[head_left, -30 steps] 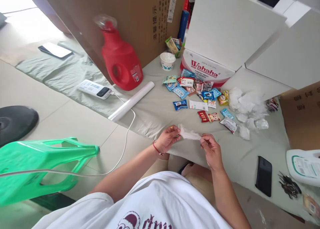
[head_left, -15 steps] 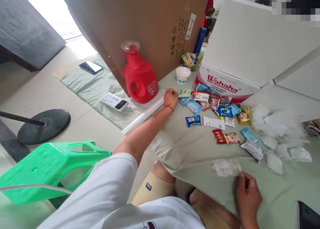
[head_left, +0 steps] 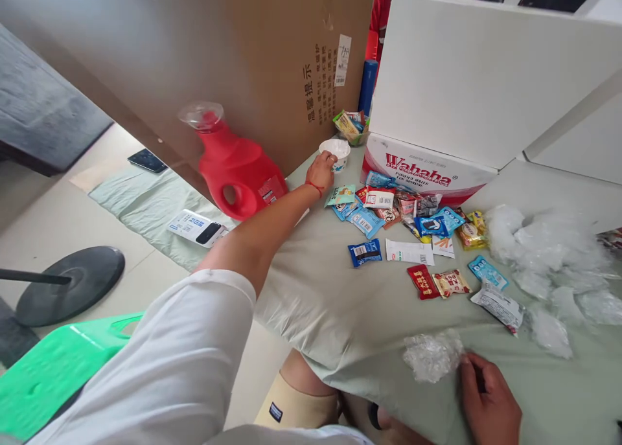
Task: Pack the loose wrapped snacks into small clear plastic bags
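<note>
My left hand (head_left: 321,175) is stretched to the far side of the table, its fingers closed at the near rim of a white paper cup (head_left: 341,148) with a blue pattern. Clear plastic shows inside that cup. Close by my left wrist lies a heap of small wrapped snacks (head_left: 367,221), a pale green packet (head_left: 341,194) nearest. At the front edge, my right hand (head_left: 488,393) pinches the edge of a crumpled piece of clear plastic film (head_left: 432,355), which rests on the green cloth (head_left: 350,315). My left forearm hides part of the table.
A red jug (head_left: 238,173) stands left of my forearm, against a large brown carton (head_left: 253,50). Behind the snacks is an open Wahaha box (head_left: 422,166). Crumpled clear plastic (head_left: 549,238) is piled at the right. A green plastic stool (head_left: 63,374) stands lower left.
My left hand has moved forward from beside the snacks to the cup. My right hand stays at the plastic film. The view has shifted, and the clear roll by my forearm is now hidden.
</note>
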Action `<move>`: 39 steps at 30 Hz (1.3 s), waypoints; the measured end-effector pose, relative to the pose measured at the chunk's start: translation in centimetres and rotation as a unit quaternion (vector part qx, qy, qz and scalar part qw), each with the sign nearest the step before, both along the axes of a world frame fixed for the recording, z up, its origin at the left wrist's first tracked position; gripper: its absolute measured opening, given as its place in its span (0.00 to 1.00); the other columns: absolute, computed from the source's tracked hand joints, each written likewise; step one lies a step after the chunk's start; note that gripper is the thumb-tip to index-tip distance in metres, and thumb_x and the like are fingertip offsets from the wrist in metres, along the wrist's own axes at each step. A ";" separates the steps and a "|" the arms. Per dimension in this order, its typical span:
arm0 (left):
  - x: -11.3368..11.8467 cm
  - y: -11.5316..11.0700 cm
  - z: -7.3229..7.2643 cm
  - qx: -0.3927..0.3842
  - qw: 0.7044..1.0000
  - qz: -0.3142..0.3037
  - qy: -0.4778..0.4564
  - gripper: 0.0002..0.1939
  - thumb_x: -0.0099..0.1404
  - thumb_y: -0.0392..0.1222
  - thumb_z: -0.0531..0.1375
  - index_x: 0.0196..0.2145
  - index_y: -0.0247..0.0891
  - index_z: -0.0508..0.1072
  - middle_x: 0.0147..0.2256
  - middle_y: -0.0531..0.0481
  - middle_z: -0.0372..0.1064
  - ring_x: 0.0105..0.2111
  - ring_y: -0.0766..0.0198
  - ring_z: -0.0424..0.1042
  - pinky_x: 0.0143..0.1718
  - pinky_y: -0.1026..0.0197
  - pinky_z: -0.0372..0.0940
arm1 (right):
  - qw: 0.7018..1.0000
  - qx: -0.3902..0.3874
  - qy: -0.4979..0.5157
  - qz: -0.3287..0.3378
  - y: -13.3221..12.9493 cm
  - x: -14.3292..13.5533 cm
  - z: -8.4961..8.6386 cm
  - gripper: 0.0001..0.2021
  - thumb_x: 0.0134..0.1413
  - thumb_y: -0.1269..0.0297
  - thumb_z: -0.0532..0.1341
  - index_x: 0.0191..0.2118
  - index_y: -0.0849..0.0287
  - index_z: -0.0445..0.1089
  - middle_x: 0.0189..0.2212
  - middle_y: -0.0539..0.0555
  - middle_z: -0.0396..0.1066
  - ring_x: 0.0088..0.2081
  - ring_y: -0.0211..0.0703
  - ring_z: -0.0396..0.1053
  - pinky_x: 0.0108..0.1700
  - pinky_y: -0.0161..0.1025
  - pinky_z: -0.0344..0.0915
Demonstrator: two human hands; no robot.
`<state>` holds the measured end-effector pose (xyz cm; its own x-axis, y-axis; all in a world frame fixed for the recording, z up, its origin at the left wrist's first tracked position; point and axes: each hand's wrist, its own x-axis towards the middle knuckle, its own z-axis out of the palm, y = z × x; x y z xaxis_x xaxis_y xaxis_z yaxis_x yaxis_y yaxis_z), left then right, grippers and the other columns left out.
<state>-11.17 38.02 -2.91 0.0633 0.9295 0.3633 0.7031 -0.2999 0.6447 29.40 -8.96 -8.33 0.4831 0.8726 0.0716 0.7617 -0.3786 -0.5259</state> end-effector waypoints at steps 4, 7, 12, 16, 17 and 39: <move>0.2 -0.2 0.8 -0.007 0.999 -0.007 -0.034 0.27 0.57 0.30 0.65 0.55 0.40 0.74 0.66 0.40 0.61 0.64 0.47 0.59 0.65 0.48 0.52 | 0.999 0.009 0.031 0.031 0.2 -0.6 0.5 0.31 0.57 0.33 0.55 0.47 0.55 0.75 0.42 0.59 0.78 0.39 0.56 0.76 0.43 0.51 0.72; 1.4 1.4 0.8 -0.041 0.999 -0.012 -0.023 0.28 0.56 0.32 0.67 0.55 0.38 0.73 0.63 0.37 0.63 0.63 0.44 0.61 0.65 0.45 0.54 | 0.998 0.018 0.059 0.008 -0.6 -0.8 1.5 0.36 0.55 0.32 0.57 0.56 0.58 0.71 0.46 0.61 0.74 0.37 0.52 0.76 0.42 0.50 0.73; 3.1 2.2 0.8 -0.066 0.997 0.040 0.007 0.10 0.66 0.37 0.60 0.42 0.30 0.76 0.48 0.35 0.70 0.57 0.36 0.68 0.60 0.39 0.58 | 0.995 0.078 0.012 -0.057 -1.6 -0.3 4.6 0.34 0.57 0.32 0.57 0.52 0.59 0.73 0.50 0.63 0.72 0.39 0.51 0.74 0.46 0.50 0.71; 4.0 -1.6 3.3 -0.011 0.999 0.037 0.027 0.14 0.71 0.43 0.55 0.45 0.32 0.78 0.49 0.40 0.71 0.55 0.49 0.71 0.61 0.50 0.60 | 0.981 0.137 0.082 -0.114 -0.8 -0.1 6.2 0.26 0.59 0.39 0.62 0.47 0.58 0.76 0.46 0.60 0.74 0.37 0.47 0.73 0.43 0.46 0.70; 4.5 -3.3 4.3 0.001 0.999 0.019 0.029 0.17 0.72 0.45 0.55 0.48 0.33 0.78 0.50 0.42 0.71 0.54 0.54 0.72 0.61 0.55 0.61 | 0.973 0.145 0.131 -0.123 -0.3 -0.3 6.3 0.23 0.59 0.42 0.64 0.46 0.58 0.76 0.42 0.59 0.75 0.36 0.45 0.72 0.41 0.44 0.69; 23.5 -42.5 1.9 0.172 0.862 -0.470 -0.077 0.21 0.71 0.49 0.60 0.60 0.47 0.70 0.61 0.42 0.69 0.64 0.49 0.64 0.66 0.41 0.57 | 0.569 0.372 0.721 -0.136 5.3 2.3 7.7 0.32 0.50 0.43 0.71 0.60 0.45 0.71 0.62 0.53 0.70 0.65 0.57 0.64 0.57 0.62 0.72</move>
